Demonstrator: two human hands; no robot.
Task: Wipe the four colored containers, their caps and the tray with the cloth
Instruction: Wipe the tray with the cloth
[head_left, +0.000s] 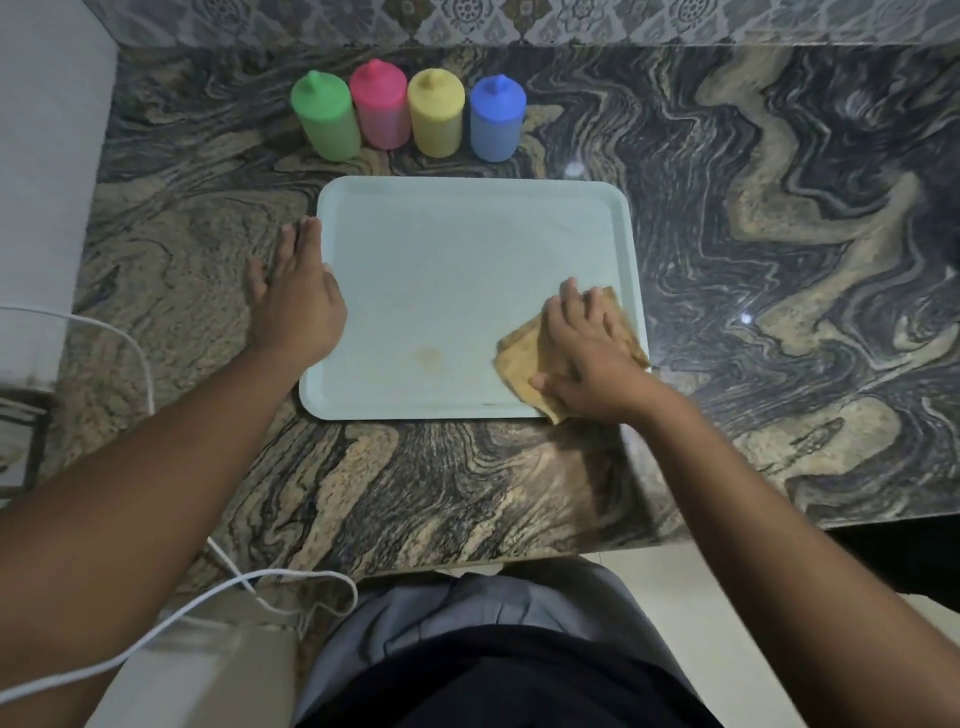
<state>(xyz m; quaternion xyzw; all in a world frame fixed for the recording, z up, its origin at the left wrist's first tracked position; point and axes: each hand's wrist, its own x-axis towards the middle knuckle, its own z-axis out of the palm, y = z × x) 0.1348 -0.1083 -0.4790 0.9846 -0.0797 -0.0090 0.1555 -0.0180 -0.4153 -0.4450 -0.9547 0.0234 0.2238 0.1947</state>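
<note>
One stain (428, 357) on tray (441, 249): my right fingers (569, 301), flat on cloth (519, 348), should sweep left over it. Left fingers (306, 244) straight, bracing rim.

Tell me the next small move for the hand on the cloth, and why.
Likely sweep the cloth left toward the brownish stain. The right hand presses the cloth flat at the near right corner of the tray, the stain lies near its front middle, and the left hand rests at its left edge.
</note>
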